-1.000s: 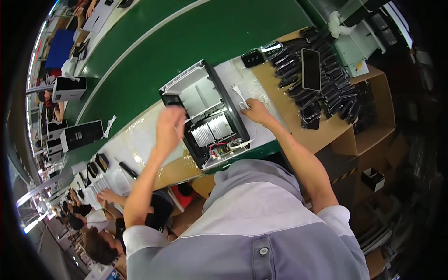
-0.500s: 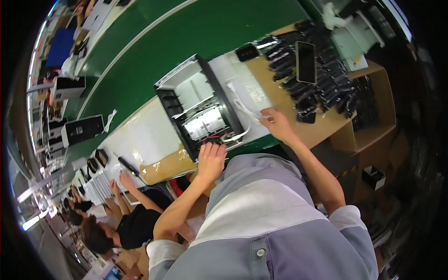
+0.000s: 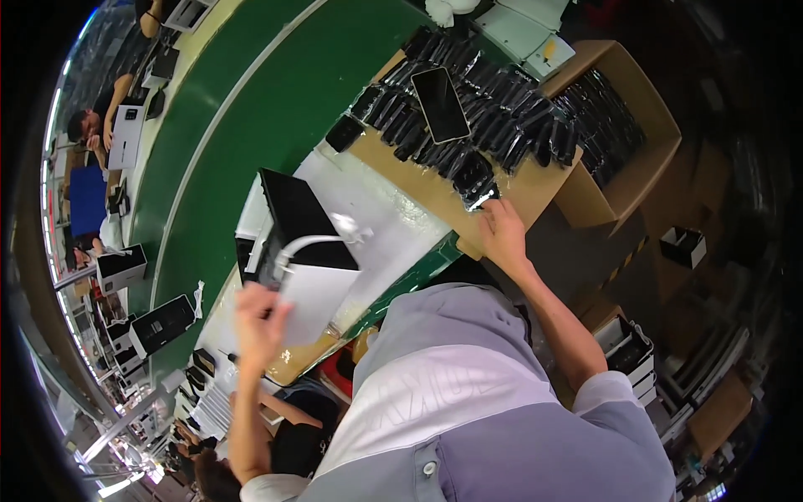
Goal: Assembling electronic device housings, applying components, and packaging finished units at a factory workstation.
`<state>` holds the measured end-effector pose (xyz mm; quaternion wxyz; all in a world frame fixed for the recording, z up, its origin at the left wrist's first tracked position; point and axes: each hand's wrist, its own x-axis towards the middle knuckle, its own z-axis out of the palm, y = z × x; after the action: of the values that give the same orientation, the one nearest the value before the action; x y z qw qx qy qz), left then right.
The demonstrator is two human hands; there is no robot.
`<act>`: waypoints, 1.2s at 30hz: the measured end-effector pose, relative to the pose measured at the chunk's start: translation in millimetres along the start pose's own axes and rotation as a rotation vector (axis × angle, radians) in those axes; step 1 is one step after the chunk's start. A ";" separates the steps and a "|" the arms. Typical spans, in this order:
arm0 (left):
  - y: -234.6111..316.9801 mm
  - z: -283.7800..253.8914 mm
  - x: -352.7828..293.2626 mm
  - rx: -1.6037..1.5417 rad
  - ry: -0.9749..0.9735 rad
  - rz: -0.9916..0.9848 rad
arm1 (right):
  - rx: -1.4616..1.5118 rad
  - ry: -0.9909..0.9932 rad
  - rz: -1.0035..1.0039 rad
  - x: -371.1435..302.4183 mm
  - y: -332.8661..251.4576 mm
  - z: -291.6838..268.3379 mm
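Observation:
A black-and-white box-shaped device (image 3: pixel 314 289) stands tilted on the bench, with its solid black and white outer panels showing. My left hand (image 3: pixel 261 322), somewhat blurred, is curled at the device's near left corner and grips it there. A white cable (image 3: pixel 314 243) loops over the device, its end lying on the white surface to the right. My right hand (image 3: pixel 503 238) reaches to the near edge of a pile of black pieces in clear plastic bags (image 3: pixel 510 117). Its fingertips pinch the shiny end of one bagged black piece (image 3: pixel 474 180).
A phone (image 3: pixel 441 105) lies on the pile, which rests on cardboard (image 3: pixel 418 180). An open carton (image 3: pixel 661 138) holding more bagged pieces stands right. Beyond runs a green belt (image 3: pixel 276 100) carrying other devices (image 3: pixel 163 325). A co-worker's arm (image 3: pixel 288 410) is close at lower left.
The device has been tipped and turned, so its open inside no longer faces me. My left hand moved left with it. My right hand left the white cable and reached the bagged pieces.

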<state>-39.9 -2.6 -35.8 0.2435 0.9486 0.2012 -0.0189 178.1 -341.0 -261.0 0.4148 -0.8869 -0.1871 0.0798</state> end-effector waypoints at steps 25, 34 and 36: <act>24.2 -46.6 18.9 0.200 0.608 0.147 | 0.625 -0.466 0.322 27.8 -33.4 -29.2; 79.4 97.1 39.2 -0.409 0.122 0.293 | 0.858 -0.290 0.550 57.5 -0.5 4.9; 67.9 128.4 45.7 -0.592 -0.028 0.137 | 0.814 -0.369 0.413 58.6 11.1 1.4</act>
<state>36.6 -100.2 -124.1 0.5127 0.8475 0.1300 0.0439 234.4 -323.2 -269.6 0.6631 -0.6425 -0.0316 0.3828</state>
